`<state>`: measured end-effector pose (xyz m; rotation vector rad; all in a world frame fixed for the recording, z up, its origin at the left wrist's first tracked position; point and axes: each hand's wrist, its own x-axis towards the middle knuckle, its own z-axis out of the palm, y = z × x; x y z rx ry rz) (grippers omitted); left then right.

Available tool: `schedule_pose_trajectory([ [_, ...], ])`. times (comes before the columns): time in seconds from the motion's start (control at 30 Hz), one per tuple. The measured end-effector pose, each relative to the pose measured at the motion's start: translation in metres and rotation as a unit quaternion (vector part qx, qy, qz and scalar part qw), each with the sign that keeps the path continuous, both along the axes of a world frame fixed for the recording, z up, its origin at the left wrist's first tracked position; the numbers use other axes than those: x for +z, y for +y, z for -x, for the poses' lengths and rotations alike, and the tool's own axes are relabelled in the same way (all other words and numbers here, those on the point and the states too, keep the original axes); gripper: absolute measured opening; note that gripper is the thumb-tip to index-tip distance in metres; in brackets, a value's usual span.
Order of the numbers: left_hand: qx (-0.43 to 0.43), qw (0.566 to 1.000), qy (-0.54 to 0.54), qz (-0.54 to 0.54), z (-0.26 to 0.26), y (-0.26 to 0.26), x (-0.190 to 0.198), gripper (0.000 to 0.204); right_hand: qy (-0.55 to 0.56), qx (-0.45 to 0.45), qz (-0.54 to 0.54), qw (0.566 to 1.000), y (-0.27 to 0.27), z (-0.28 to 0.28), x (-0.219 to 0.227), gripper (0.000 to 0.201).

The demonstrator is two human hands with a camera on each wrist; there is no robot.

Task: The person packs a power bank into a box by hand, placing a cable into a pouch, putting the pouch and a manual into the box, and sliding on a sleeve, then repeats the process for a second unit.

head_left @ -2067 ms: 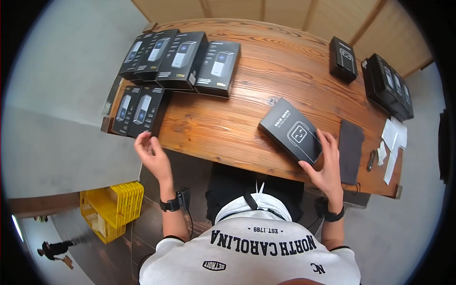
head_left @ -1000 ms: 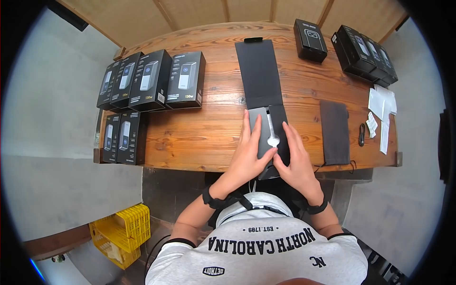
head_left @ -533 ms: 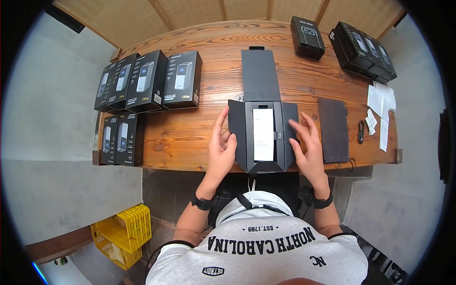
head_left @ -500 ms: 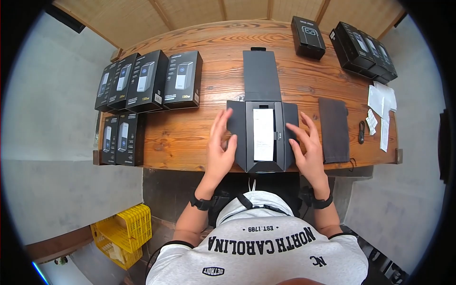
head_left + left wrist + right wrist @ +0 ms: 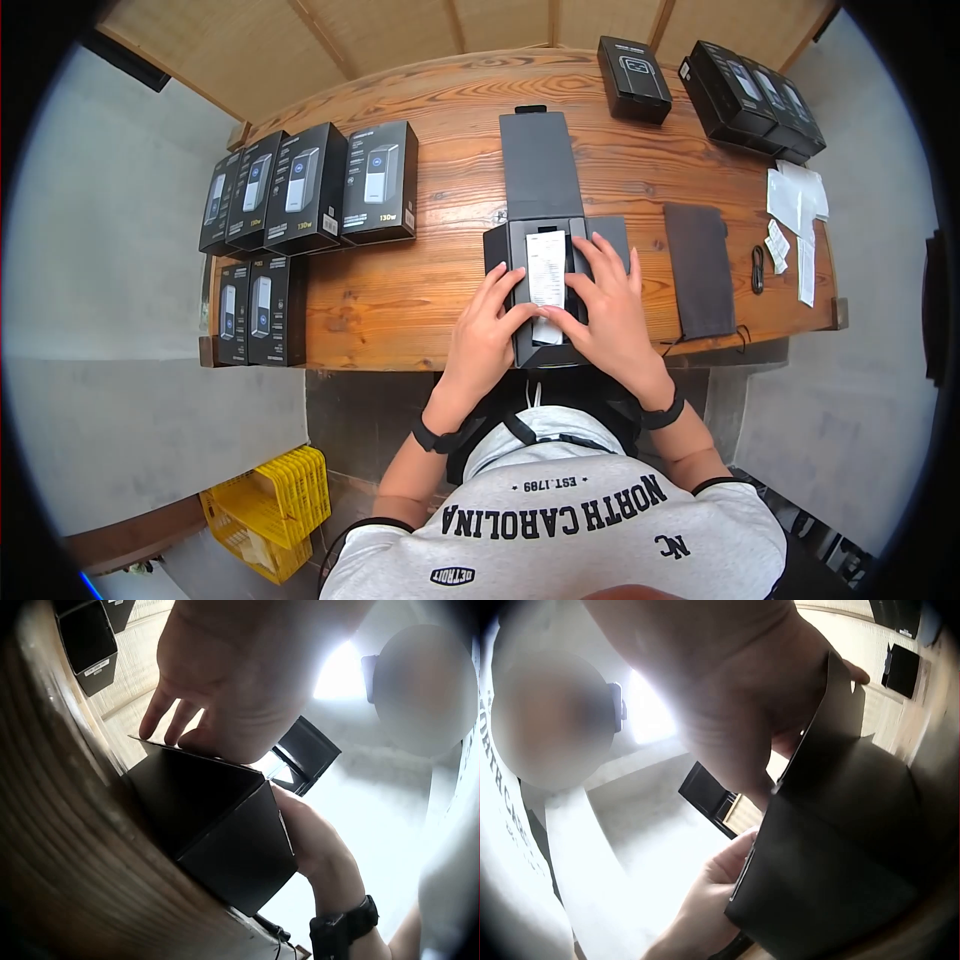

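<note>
An opened black box (image 5: 522, 355) lies near the table's front edge, its long lid (image 5: 541, 160) folded back and side flaps spread. Inside it is a white printed paper (image 5: 546, 270). The left hand (image 5: 480, 345) reaches over the box's left side, fingers slightly bent at the paper's left edge. From the right comes the right hand (image 5: 620, 325), with fingertips at the paper's right side. Both thumbs meet over its lower part. In the wrist views, the box's dark outer walls (image 5: 240, 851) (image 5: 825, 877) hide the fingertips' contact with the paper.
Several boxed devices (image 5: 380, 185) stand at the left; a black box (image 5: 634, 80) and a group of boxes (image 5: 745, 100) are at the back right. To the right lie a dark pouch (image 5: 699, 270), a coiled cable (image 5: 757, 270) and white wrappers (image 5: 795, 205). Yellow crates (image 5: 270, 510) stand on the floor.
The black box has gone from closed to opened, with the white paper now showing. Both hands have moved inward from beside the flaps to the paper. The head view has shifted slightly.
</note>
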<state>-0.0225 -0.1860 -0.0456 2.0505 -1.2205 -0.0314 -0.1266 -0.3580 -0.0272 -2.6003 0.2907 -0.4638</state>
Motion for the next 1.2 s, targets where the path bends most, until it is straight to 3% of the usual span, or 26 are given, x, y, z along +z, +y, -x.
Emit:
schedule_pose_trajectory([
  [0.17, 0.002, 1.000, -0.011, 0.013, 0.002, 0.000, -0.001, 0.041, -0.068, -0.013, -0.051, 0.996, 0.004, -0.007, -0.006, 0.014],
  [0.27, 0.005, 1.000, -0.024, -0.006, 0.002, 0.001, 0.002, 0.036, -0.113, -0.023, -0.218, 0.969, -0.009, 0.000, -0.002, 0.017],
  [0.3, 0.007, 1.000, -0.026, -0.012, 0.002, 0.001, 0.003, 0.036, -0.157, -0.032, -0.225, 0.961, -0.020, 0.005, -0.002, 0.019],
  [0.33, 0.011, 0.999, -0.029, -0.019, 0.003, 0.002, 0.002, 0.036, -0.150, -0.061, -0.370, 0.915, -0.031, 0.015, 0.001, 0.018],
  [0.4, 0.016, 1.000, -0.013, -0.019, 0.005, 0.002, 0.005, 0.038, -0.127, -0.151, -0.466, 0.862, -0.066, 0.036, 0.006, 0.016],
  [0.47, 0.016, 0.999, -0.021, -0.025, 0.004, 0.001, 0.004, 0.039, -0.198, -0.194, -0.426, 0.861, -0.111, 0.057, 0.001, 0.015],
  [0.53, 0.010, 1.000, -0.008, -0.022, 0.004, 0.001, 0.004, 0.039, -0.223, -0.267, -0.297, 0.889, -0.163, 0.089, -0.010, 0.017],
  [0.67, 0.014, 1.000, -0.005, -0.016, 0.004, 0.001, 0.000, 0.042, -0.163, -0.355, -0.136, 0.910, -0.280, 0.157, -0.036, 0.026],
  [0.77, 0.013, 1.000, -0.014, -0.012, 0.004, 0.001, -0.001, 0.043, -0.014, -0.392, -0.057, 0.918, -0.324, 0.176, -0.034, 0.032],
  [1.0, 0.017, 0.999, -0.023, -0.014, 0.004, 0.001, 0.000, 0.043, 0.077, -0.362, -0.087, 0.925, -0.357, 0.178, -0.048, 0.032],
  [1.1, 0.020, 0.999, -0.019, -0.018, 0.005, 0.001, 0.004, 0.043, -0.003, -0.371, -0.174, 0.912, -0.370, 0.192, -0.060, 0.032],
  [1.17, 0.016, 1.000, -0.009, -0.024, 0.006, 0.001, 0.006, 0.037, -0.138, -0.392, -0.335, 0.846, -0.377, 0.206, -0.061, 0.029],
  [1.2, 0.021, 0.999, -0.007, -0.026, 0.006, 0.001, 0.006, 0.037, -0.158, -0.394, -0.364, 0.829, -0.378, 0.214, -0.058, 0.024],
])
